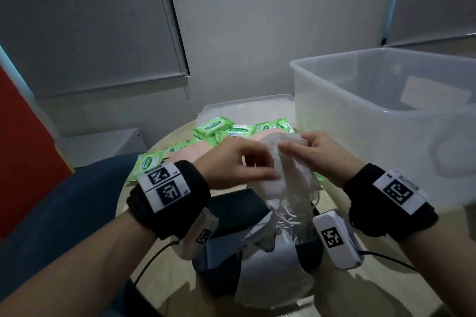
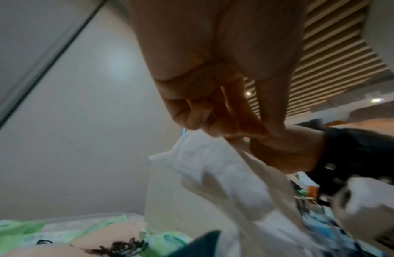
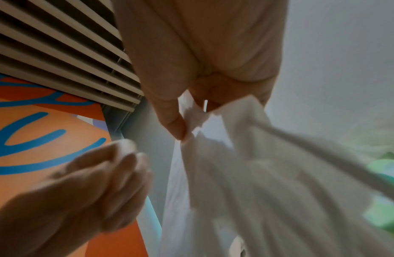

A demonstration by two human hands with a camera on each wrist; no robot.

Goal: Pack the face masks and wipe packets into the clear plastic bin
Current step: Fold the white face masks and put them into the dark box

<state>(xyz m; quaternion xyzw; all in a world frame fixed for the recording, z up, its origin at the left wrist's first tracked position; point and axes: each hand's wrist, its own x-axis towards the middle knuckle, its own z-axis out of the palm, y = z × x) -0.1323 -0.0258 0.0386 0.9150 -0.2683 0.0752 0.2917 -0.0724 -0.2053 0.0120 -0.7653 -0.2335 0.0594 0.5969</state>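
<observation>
Between your fingers (image 1: 291, 148): white face masks (image 1: 288, 175), pinched by both hands (ear loops dangling). Risk: loops snagging the dark box (image 1: 231, 216) below, spilling the bunch.

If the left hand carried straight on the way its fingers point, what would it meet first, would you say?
Most likely the bunch of white face masks right at the left hand's fingertips, then the right hand pinching them; depth is hard to judge.

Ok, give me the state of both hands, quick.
Left hand: fingers curled, pinching the white face masks.
Right hand: pinching the top of the same masks.
</observation>
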